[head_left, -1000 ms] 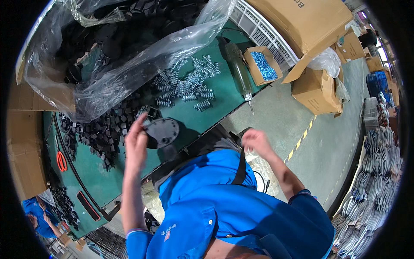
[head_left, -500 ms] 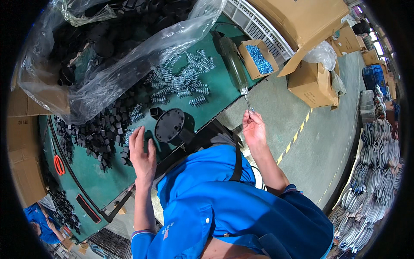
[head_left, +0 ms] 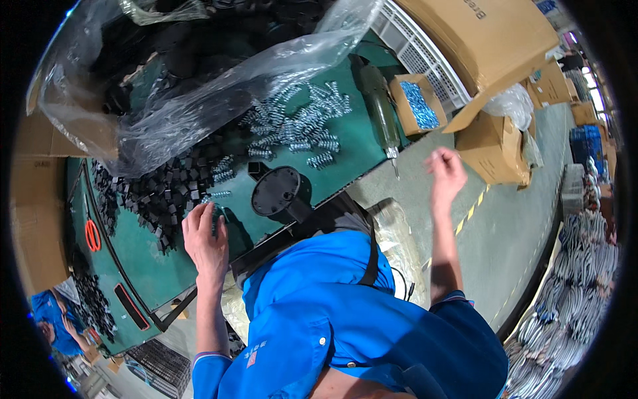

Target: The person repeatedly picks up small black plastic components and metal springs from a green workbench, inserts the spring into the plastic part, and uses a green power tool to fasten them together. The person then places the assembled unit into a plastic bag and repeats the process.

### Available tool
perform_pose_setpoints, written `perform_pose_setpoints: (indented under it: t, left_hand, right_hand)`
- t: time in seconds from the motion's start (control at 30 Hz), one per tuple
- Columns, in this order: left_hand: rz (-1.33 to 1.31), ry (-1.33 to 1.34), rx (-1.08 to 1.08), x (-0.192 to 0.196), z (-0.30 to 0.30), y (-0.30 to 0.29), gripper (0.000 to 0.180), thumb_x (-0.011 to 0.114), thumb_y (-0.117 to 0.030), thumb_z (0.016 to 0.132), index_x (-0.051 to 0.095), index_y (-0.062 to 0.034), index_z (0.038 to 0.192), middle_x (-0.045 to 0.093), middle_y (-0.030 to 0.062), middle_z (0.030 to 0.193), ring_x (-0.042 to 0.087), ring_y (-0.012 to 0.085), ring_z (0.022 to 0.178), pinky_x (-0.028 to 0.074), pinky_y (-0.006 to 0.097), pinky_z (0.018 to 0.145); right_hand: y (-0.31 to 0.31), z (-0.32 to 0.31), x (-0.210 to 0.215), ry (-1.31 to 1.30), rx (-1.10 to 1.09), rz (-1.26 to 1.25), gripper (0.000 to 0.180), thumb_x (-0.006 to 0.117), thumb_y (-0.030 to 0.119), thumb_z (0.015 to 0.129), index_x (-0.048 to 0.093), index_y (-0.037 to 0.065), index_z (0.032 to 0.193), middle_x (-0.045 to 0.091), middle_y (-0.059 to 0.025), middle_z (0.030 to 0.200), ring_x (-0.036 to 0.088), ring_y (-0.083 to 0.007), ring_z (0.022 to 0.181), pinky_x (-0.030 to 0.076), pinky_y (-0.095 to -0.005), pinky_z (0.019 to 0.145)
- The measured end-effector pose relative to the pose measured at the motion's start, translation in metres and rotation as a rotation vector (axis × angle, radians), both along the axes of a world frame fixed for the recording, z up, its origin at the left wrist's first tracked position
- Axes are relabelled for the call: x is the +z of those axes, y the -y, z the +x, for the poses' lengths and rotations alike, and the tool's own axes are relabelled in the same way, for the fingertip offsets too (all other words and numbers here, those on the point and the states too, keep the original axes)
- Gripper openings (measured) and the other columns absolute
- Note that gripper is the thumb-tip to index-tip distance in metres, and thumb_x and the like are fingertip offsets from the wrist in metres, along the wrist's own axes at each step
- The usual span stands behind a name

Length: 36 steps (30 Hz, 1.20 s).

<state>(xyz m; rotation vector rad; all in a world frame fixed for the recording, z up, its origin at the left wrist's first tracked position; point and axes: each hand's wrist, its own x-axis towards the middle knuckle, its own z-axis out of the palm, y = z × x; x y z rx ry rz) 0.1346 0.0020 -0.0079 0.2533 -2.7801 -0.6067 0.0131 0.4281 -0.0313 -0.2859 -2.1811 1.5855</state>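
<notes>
My left hand [head_left: 206,245] is over the green table, its fingers bent and apart. The fingertips are beside a loose metal coil spring [head_left: 218,195] and a heap of small black blocks [head_left: 156,193]. To its right stands a round black plastic housing [head_left: 276,191] with a square socket [head_left: 256,170] on its side. My right hand [head_left: 446,178] hangs in the air beyond the table edge, fingers curled in; anything in them is hidden. Left of it, a green power screwdriver [head_left: 380,110] lies with its bit [head_left: 397,169] sticking out over the edge.
A pile of coil springs [head_left: 296,120] lies mid-table. Blue screws fill a small carton [head_left: 419,106] beside a white crate [head_left: 425,50]. Clear plastic sheeting [head_left: 219,90] drapes over black parts. Orange-handled scissors [head_left: 92,235] lie left. Cartons [head_left: 492,146] stand on the floor; another person [head_left: 58,322] sits far left.
My right hand has left the screwdriver's bit and moved right, its fingers curling. My left hand has shifted left and slightly down, toward the loose spring. The whole view has shifted a little.
</notes>
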Motion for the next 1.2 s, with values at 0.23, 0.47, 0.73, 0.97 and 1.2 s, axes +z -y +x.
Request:
perform_pose_setpoints:
  t: [0.23,0.47,0.73,0.97,1.2]
  left_hand:
    - [-0.039,0.006,0.117,0.007,0.017,0.015,0.023,0.070,-0.010,0.079,0.067,-0.0051,0.101,0.061,0.0103,0.094,0.057,0.0293,0.086,0.048,0.038,0.073]
    - [0.197,0.107,0.348,-0.012,0.063,0.017,0.049,0.073,-0.006,0.076,0.057,-0.0055,0.123,0.053,0.0144,0.106,0.061,0.0305,0.085,0.052,0.037,0.071]
    - [0.043,0.038,0.267,-0.025,0.012,0.017,0.037,0.073,-0.006,0.078,0.064,-0.0089,0.114,0.054,0.0107,0.104,0.063,0.0271,0.076,0.052,0.036,0.064]
    - [-0.135,-0.096,-0.111,-0.016,-0.042,0.001,0.030,0.063,-0.001,0.081,0.066,-0.0111,0.109,0.062,0.0074,0.101,0.064,0.0240,0.081,0.053,0.034,0.063]
    - [-0.291,0.149,-0.161,-0.016,-0.077,-0.005,0.016,0.058,-0.006,0.083,0.060,-0.0087,0.098,0.055,0.0097,0.091,0.061,0.0276,0.083,0.051,0.040,0.060]
  right_hand:
    - [-0.015,-0.130,0.032,0.494,0.306,1.241,0.022,0.060,0.018,0.079,0.071,0.011,0.097,0.067,-0.0152,0.098,0.064,-0.0351,0.092,0.051,-0.0455,0.077]
    - [-0.032,-0.141,0.024,0.389,0.406,1.010,0.016,0.067,0.014,0.081,0.062,0.000,0.083,0.062,-0.0134,0.071,0.060,-0.0259,0.065,0.046,-0.0372,0.063]
    - [-0.040,-0.113,0.015,0.160,0.151,0.317,0.011,0.058,0.010,0.093,0.066,0.003,0.091,0.066,-0.0035,0.083,0.054,-0.0076,0.064,0.044,-0.0200,0.057]
    - [-0.026,0.013,0.001,0.219,0.319,-0.284,0.004,0.061,0.002,0.087,0.061,0.006,0.090,0.066,-0.0064,0.085,0.066,-0.0143,0.074,0.054,-0.0245,0.061]
    - [0.007,0.056,-0.024,0.371,0.312,-0.413,0.013,0.065,-0.004,0.084,0.058,0.003,0.092,0.064,-0.0069,0.079,0.066,-0.0175,0.065,0.055,-0.0274,0.057]
